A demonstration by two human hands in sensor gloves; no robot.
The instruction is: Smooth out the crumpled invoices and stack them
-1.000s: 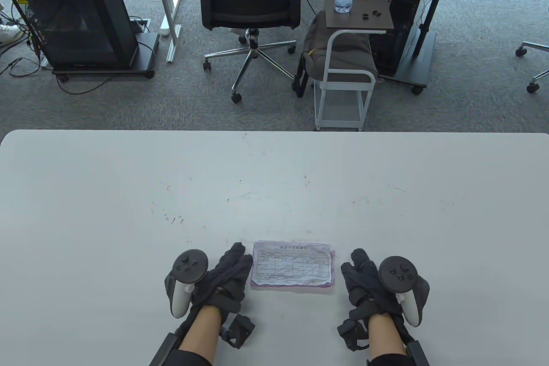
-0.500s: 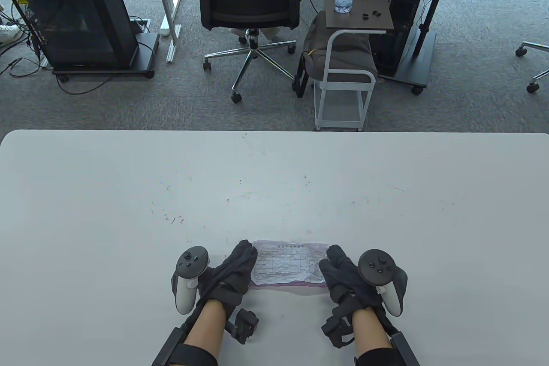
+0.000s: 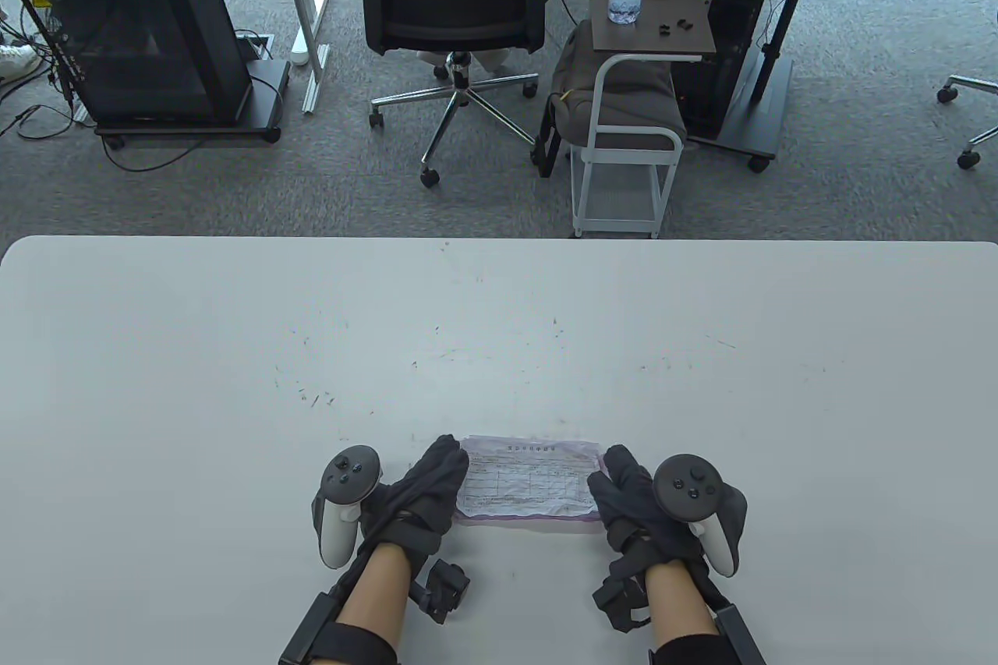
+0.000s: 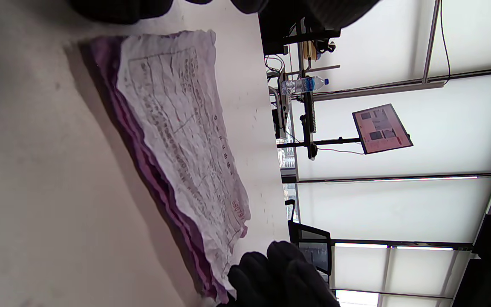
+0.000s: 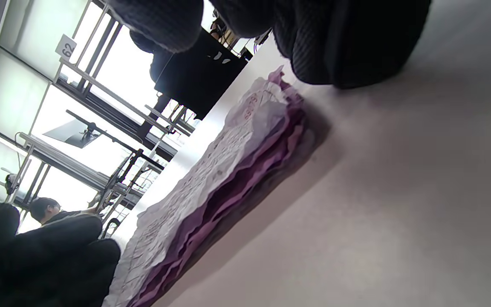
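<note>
Two hands, left hand (image 3: 425, 489) and right hand (image 3: 624, 497), press flat-fingered on the invoice stack (image 3: 526, 482), printing unreadable.

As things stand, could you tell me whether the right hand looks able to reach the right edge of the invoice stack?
Very likely yes. The right hand is already at the right edge of the invoice stack, its fingers on the table beside it, and nothing lies between them. The left hand is at the opposite edge.

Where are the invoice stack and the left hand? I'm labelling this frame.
invoice stack (image 3: 524, 481): table view, middle of the top white sheet.
left hand (image 3: 425, 489): table view, back of the gloved hand.
</note>
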